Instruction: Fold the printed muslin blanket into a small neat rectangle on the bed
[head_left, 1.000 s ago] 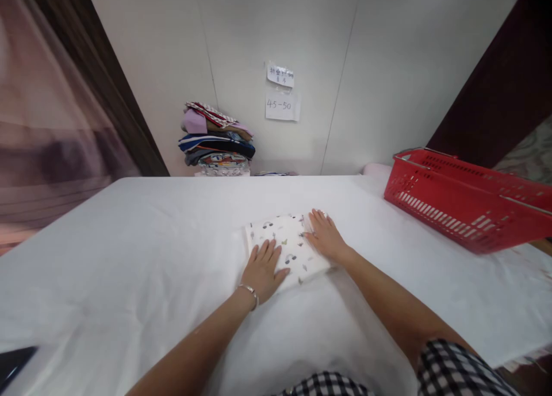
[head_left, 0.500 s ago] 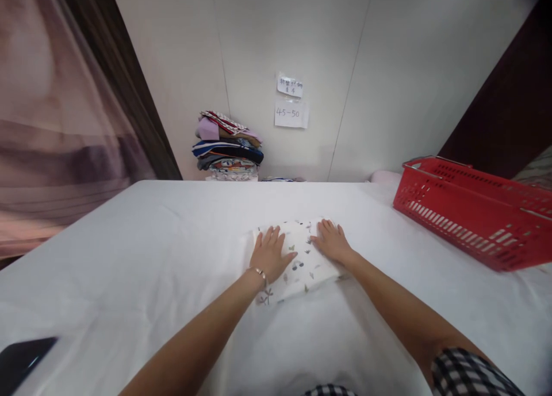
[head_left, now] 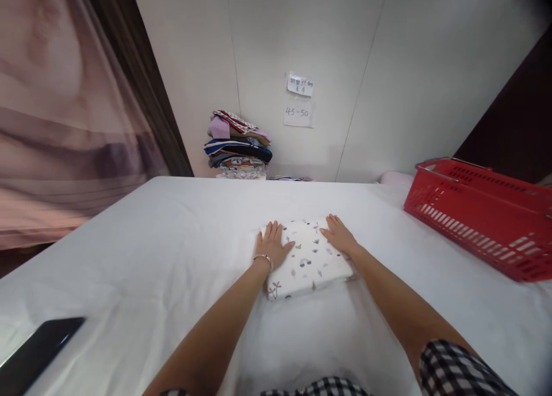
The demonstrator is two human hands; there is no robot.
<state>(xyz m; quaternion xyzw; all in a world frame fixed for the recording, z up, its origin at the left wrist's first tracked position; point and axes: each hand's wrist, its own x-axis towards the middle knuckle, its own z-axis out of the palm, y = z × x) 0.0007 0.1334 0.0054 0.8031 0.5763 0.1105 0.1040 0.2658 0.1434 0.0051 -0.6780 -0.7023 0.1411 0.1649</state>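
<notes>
A folded white cloth with small printed figures (head_left: 307, 261) lies in the middle of the white-covered table (head_left: 181, 235). My left hand (head_left: 271, 245), with a thin bracelet at the wrist, rests flat on the cloth's far left part, fingers stretched out. My right hand (head_left: 338, 234) lies flat on its far right corner, fingers spread. Neither hand holds anything.
A red plastic basket (head_left: 478, 212) stands at the table's right side. A stack of folded clothes (head_left: 238, 146) sits against the back wall under two paper notes (head_left: 298, 100). A dark flat object (head_left: 37, 353) lies at the near left corner. A pinkish curtain (head_left: 56, 120) hangs at left.
Both hands have slid away from me along the cloth toward its far edge, so more of the near part shows. The camera has turned left.
</notes>
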